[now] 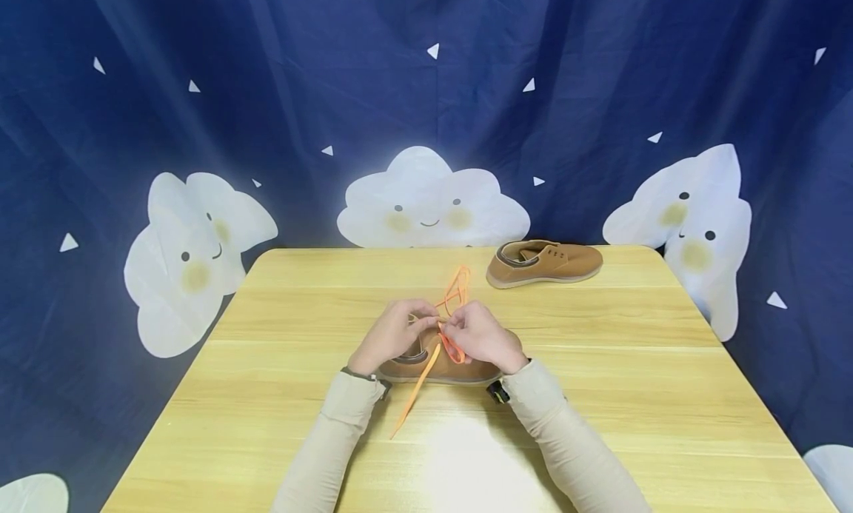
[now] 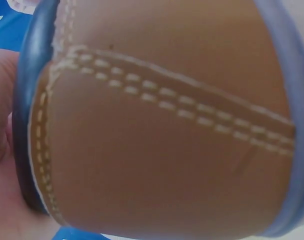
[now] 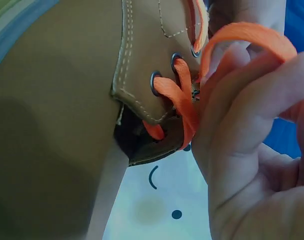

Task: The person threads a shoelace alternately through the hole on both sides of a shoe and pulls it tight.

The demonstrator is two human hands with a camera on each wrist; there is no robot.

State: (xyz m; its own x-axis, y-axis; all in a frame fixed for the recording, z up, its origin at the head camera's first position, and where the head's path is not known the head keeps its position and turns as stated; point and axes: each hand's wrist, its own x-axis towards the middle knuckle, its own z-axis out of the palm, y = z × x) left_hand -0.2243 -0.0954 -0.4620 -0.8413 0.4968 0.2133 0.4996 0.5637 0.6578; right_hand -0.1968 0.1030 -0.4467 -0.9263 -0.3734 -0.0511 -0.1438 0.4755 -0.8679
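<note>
Pinching flat orange lace (image 3: 244,32), left grip (image 1: 395,334) and right grip (image 1: 485,337) crowd a smooth shoe (image 3: 66,105) (double-stitched).

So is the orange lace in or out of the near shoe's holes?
In, at least partly: the right wrist view shows the lace threaded through three rimmed eyelets on one side; I cannot tell for the rest.

Leftward room over table (image 1: 260,372), shoe (image 1: 563,267) obstructing rear right

The lace (image 1: 420,389) in the hands (image 1: 393,335) (image 1: 484,337) is orange. The shoe (image 1: 453,373) under them is brown with pale stitches (image 2: 167,93). Behind them, a blue curtain (image 1: 433,106) has white clouds (image 1: 426,191).
</note>
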